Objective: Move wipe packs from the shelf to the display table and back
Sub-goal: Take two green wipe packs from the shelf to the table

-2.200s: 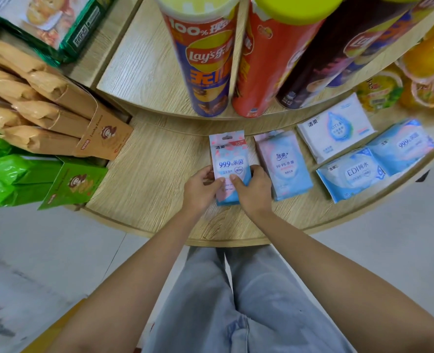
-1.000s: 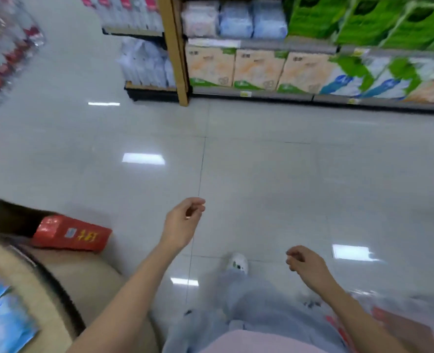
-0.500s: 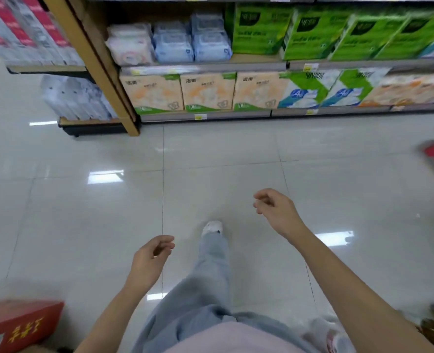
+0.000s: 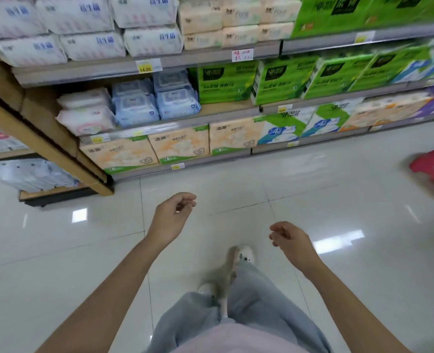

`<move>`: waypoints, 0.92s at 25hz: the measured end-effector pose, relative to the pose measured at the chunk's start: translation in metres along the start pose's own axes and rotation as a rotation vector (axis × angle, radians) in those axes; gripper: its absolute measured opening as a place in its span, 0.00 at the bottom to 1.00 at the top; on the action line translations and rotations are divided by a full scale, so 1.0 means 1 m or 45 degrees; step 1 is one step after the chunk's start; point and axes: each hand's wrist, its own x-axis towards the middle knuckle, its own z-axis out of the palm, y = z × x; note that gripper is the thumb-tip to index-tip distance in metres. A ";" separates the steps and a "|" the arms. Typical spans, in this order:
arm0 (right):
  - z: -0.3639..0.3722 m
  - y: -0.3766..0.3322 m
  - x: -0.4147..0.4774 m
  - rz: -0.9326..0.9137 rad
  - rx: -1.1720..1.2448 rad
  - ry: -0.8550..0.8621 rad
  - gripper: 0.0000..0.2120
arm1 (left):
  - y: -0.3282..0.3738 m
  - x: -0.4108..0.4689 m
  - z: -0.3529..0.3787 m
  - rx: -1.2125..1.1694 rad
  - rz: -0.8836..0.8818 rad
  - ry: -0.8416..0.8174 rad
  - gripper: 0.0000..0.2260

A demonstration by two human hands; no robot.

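Nothing is held: left hand (image 4: 171, 216) and right hand (image 4: 291, 238) are loosely curled over the glossy white tiled floor (image 4: 338, 189). Soft blue plastic wipe packs (image 4: 157, 101) are stacked on the middle tier of the metal-edged shelf (image 4: 147, 130), just beside pale pink packs (image 4: 86, 115). Risks:
- The stack could be toppled if a lower pack is pulled.
- The wrong pack could be taken from the adjacent lookalikes.

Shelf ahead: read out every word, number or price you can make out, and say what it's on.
"4.00": yellow price tag, above the wipe packs.
"洁柔": orange pack, bottom row.
"10": green band on that pack.
"4": blue-white pack, bottom row.
Too blurred to read: wipe packs, white packs, green boxes, red-ink tag.
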 end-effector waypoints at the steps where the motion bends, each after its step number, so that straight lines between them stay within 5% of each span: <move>1: -0.007 -0.002 0.017 0.012 -0.002 0.013 0.08 | 0.012 0.024 0.004 -0.015 0.012 0.007 0.10; 7: -0.062 -0.046 0.131 0.007 -0.040 -0.026 0.08 | 0.062 0.132 0.047 -0.121 -0.099 0.025 0.11; 14: -0.102 -0.198 0.245 -0.398 -0.024 -0.085 0.06 | 0.103 0.198 0.059 -0.235 -0.185 0.133 0.14; 23: -0.100 -0.361 0.301 -0.774 0.250 -0.072 0.12 | 0.199 0.312 -0.034 -0.297 0.315 0.398 0.14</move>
